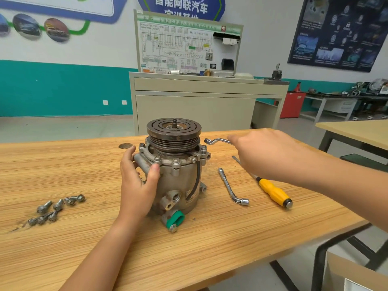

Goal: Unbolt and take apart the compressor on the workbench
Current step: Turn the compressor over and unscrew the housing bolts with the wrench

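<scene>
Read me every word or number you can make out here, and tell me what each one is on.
"智能网联汽车": blue wall sign; its lower line is half hidden.
"HV": wiring-diagram board; the rest is too small to read.
Dark poster: text blurred.
Compressor label: unreadable.

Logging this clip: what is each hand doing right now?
The left hand grips the compressor.
The right hand holds the ring wrench.

The compressor [174, 171] stands in the middle of my bench [189, 259]. The loose bolts [56, 208] lie to its left. The bent wrench [231, 185] and the screwdriver [273, 192] lie to its right.
</scene>
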`<state>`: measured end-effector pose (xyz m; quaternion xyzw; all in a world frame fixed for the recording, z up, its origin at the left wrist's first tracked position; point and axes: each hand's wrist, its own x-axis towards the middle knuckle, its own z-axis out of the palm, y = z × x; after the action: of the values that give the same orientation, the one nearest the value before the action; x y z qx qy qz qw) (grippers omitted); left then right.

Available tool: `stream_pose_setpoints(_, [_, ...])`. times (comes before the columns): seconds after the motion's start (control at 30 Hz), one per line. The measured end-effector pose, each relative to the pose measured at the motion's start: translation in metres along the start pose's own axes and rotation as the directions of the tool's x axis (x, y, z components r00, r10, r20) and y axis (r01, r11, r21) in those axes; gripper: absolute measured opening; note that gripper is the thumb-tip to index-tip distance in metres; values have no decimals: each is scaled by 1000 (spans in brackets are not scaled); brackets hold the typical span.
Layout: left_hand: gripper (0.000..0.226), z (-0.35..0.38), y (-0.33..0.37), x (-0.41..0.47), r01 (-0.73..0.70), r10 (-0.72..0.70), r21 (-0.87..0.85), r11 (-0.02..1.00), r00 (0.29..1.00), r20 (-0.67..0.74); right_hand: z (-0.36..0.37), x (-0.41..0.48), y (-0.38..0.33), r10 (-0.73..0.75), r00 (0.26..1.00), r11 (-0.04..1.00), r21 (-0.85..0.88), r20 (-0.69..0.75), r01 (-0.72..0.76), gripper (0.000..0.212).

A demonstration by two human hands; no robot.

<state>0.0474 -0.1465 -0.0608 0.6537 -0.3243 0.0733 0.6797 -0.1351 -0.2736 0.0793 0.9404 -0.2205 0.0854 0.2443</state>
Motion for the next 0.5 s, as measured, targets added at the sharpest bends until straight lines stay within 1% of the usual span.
stream_pose_setpoints(0.07, [75, 0, 0, 0, -2, 2, 1, 1000, 1000, -3, -5, -3, -3, -16, 1000, 1000, -21, 27, 17, 32])
stream_pose_setpoints(0.13, [78, 0, 0, 0, 1, -1, 4, 1000, 1000, -6, -10, -6, -12, -36, 998, 995, -87, 53, 40, 30])
stream_pose_setpoints(0.23, [80, 0, 0, 0, 9, -9, 4, 1000, 1000, -5, -17, -3, -32, -61, 990, 980, -182, 128, 84, 45])
stream_pose_setpoints(0.33, [79, 0, -1, 0, 13, -13, -5, 1000, 1000, 2, -23, 3, -36, -110, 975, 953, -259, 191, 158, 47])
stream_pose_setpoints(0.5, [79, 0, -1, 1, 12, -12, 6, 1000, 1000, 5, -24, -2, -29, -96, 974, 955, -257, 203, 148, 44])
